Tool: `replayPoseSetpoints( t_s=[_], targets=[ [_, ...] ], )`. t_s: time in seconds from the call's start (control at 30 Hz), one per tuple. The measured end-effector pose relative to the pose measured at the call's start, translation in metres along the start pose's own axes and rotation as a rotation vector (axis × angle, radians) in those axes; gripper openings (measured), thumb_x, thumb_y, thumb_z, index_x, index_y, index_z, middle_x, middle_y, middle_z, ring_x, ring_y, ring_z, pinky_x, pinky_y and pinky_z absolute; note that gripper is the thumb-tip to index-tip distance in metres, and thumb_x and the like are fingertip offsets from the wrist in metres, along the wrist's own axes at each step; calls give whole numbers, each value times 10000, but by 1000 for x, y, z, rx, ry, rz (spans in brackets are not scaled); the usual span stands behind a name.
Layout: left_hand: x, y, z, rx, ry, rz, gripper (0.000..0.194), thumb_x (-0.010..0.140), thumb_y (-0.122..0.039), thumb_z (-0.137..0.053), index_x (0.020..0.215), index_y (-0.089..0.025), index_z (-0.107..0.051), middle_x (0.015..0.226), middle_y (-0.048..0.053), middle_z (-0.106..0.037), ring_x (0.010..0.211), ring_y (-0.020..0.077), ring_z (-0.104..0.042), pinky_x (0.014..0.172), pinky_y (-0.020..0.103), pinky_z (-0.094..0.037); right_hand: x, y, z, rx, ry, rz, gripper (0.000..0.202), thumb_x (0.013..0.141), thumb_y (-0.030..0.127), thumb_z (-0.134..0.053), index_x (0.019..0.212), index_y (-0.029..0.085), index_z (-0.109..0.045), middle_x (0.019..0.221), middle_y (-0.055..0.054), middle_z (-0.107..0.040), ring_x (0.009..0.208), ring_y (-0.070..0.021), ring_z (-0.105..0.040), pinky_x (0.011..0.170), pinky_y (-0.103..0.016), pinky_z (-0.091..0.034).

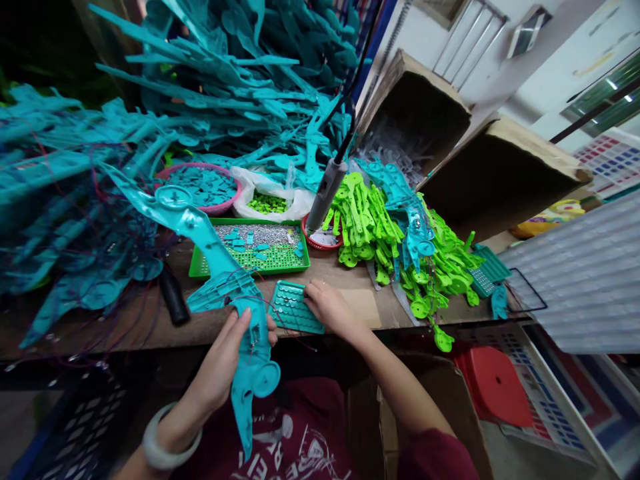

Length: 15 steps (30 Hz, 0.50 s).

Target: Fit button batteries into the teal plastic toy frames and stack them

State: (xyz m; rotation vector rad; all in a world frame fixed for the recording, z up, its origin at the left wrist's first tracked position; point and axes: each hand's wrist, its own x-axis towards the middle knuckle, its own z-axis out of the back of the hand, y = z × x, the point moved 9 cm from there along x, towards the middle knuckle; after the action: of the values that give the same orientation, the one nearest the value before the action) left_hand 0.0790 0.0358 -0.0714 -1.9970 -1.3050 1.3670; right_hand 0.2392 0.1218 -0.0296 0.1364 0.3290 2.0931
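My left hand (227, 357) grips a long teal plastic shell (230, 280) around its middle, with the thumb on the near face. The shell slants from the upper left down toward my lap, and thin red and dark wires run from it. My right hand (325, 303) is over the right side of a small teal tray (293, 307) with rows of ridges and small pieces in it. Those fingers are bunched together at the tray, and whatever they pinch is hidden. Beyond the tray, a grey electric screwdriver (327, 193) hangs on a dark cord.
A green tray (250, 269) holds many screws and teal bits. Behind it are a pink basket (235, 197) of teal pieces and a white bag (245, 180) of green ones. Teal shells (225, 100) pile high at back left, lime-green parts (367, 220) at right. A black handle (173, 297) lies left.
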Motion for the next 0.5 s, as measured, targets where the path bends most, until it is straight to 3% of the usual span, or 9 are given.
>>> replayPoseSetpoints(
  t_s=[0.1,0.2,0.33,0.5],
  targets=[
    [3,-1,-1,31,2,2,627,815,-733,-542,978,-146,-690,790,77,-726,730,228,-674,661,314,-532,-11,22,19,136,-108,44,68,966,165,-534,906,175,-564,892,-52,-599,834,-173,-567,723,-274,-432],
    [6,-4,-3,69,-5,-42,659,801,-769,-519,980,-161,-700,860,90,-745,846,263,-694,762,359,-547,-28,62,40,308,-271,176,67,983,222,-531,942,186,-571,864,-46,-621,816,-167,-579,722,-276,-458],
    [7,-9,4,148,-107,-141,604,766,-747,-596,954,-183,-701,1012,90,-745,1106,295,-633,926,380,-517,-39,110,41,156,-335,319,136,998,213,-490,942,163,-603,819,-62,-619,788,-176,-565,698,-287,-458],
    [5,-9,6,212,-130,-207,538,798,-692,-604,985,-196,-696,1127,92,-718,1232,296,-565,1045,399,-455,-44,119,34,-11,-298,335,181,999,146,-456,958,141,-633,797,-72,-595,774,-182,-548,676,-289,-466]
  ],
)
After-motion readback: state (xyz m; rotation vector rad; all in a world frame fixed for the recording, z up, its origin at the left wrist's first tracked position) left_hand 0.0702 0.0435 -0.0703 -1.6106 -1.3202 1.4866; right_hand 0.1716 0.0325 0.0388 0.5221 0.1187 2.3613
